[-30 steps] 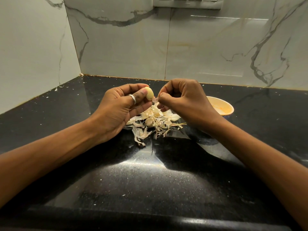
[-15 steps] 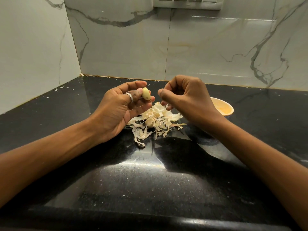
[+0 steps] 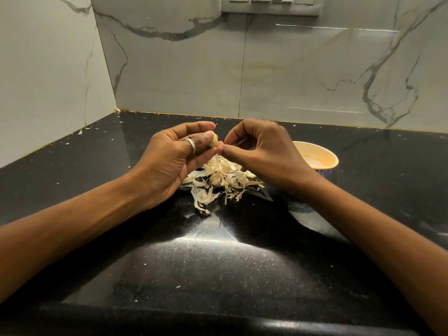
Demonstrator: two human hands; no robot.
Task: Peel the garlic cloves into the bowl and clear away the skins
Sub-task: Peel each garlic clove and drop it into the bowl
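Observation:
My left hand (image 3: pixel 174 161), with a ring on one finger, pinches a pale yellow garlic clove (image 3: pixel 214 140) between thumb and fingertips above the counter. My right hand (image 3: pixel 261 151) meets it from the right, thumb and forefinger pinched together at the clove's lower tip. Whether a bit of skin is between those fingers is too small to tell. Under both hands lies a heap of dry garlic skins (image 3: pixel 221 181) with at least one unpeeled clove (image 3: pixel 215 178) in it. A small cream bowl (image 3: pixel 320 157) stands behind my right wrist, its inside mostly hidden.
The black speckled counter (image 3: pixel 218 263) runs to marble wall tiles at the back and left. Tiny skin flakes are scattered toward the back left corner. A switch plate (image 3: pixel 271 6) sits high on the back wall. The counter's front edge is near the bottom of the view.
My right hand, which had lifted away from the clove, has come back and now pinches at its tip. My left hand has kept hold of the clove and turned it slightly.

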